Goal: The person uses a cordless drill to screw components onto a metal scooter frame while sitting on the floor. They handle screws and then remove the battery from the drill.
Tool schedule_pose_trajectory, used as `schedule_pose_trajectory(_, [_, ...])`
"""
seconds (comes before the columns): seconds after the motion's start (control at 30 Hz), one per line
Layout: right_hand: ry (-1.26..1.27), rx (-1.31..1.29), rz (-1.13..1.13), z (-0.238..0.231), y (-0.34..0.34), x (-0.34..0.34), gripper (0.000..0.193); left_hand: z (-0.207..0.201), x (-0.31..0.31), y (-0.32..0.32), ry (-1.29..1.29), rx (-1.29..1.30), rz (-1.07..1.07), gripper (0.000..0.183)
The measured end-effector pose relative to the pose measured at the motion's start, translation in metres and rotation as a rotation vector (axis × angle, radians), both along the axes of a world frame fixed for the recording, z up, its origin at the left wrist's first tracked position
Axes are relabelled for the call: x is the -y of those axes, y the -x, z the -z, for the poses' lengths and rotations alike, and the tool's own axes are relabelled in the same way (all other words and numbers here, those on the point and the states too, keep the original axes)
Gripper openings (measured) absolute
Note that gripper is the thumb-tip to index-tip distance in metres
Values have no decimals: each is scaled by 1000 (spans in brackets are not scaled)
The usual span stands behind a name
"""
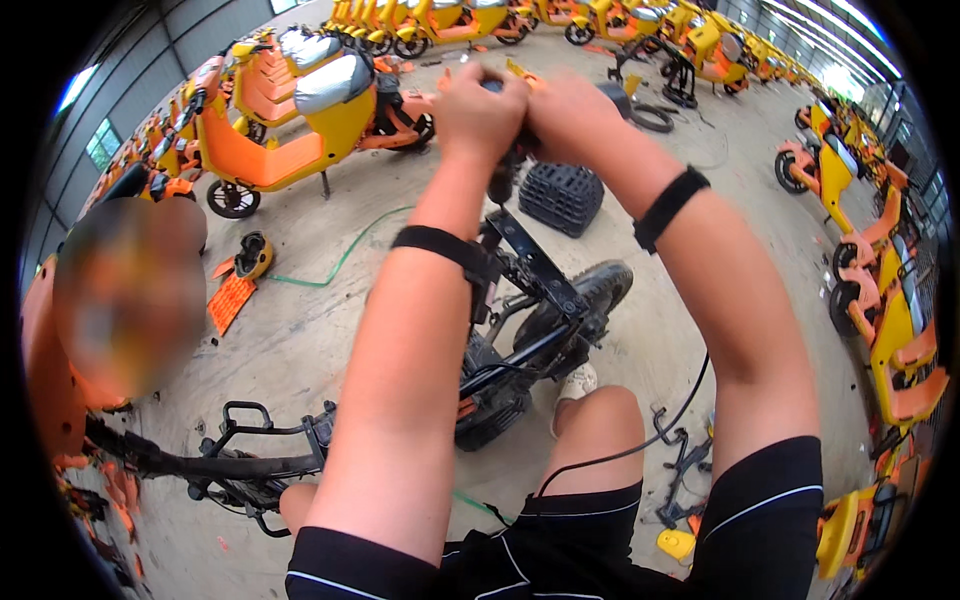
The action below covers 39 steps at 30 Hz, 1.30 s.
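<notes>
The person sits close to a stripped black scooter frame (530,270) and holds both arms up in front of the face. The left hand (478,108) and the right hand (572,112) are side by side at about 12 o'clock, touching, both clenched around something dark at the top of the frame's upright post (502,180). It may be a tool handle or the top of the steering post; the fingers hide it, so it is hard to tell. Two hands on one spot give a strong, steady hold, and the raised arms put them right over the post. Each wrist wears a black band. Below the hands, near the middle, the frame's black tyre (590,295) rests on the concrete floor (300,330). A black ribbed basket (561,195) stands on the floor just past the frame, out of the way. At 10 o'clock an orange and yellow scooter (285,125) is parked on its stand, and more of them line the walls at 12 and 3 o'clock. A yellow part and an orange grid plate (232,298) lie at 9 o'clock, with a thin green hose (350,250) curling beside them.
</notes>
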State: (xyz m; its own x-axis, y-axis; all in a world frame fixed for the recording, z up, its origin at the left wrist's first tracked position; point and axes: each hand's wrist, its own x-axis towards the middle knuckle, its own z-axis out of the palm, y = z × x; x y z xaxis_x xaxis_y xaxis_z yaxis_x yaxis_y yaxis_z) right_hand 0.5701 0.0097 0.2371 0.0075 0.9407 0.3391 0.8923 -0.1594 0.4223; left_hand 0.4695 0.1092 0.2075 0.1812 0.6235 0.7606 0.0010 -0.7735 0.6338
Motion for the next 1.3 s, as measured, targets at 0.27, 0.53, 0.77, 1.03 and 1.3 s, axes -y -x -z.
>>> schedule_pose_trajectory(0.27, [49,-148,-30,-20,12,11,60,-14,23,103,232,55,412,68])
schedule_pose_trajectory(0.53, [-138,-275,135,-20,3,36,51,108,115,357,533,-219,391,19])
schedule_pose_trajectory(0.77, [-894,-983,3,29,-14,130,64,249,168,430,881,-433,429,12])
schedule_pose_trajectory(1.03, [-781,-2676,-28,141,191,333,32,176,219,365,22,-623,380,51])
schedule_pose_trajectory(1.3, [132,-2616,310,189,302,281,34,200,236,355,-242,-808,34,67])
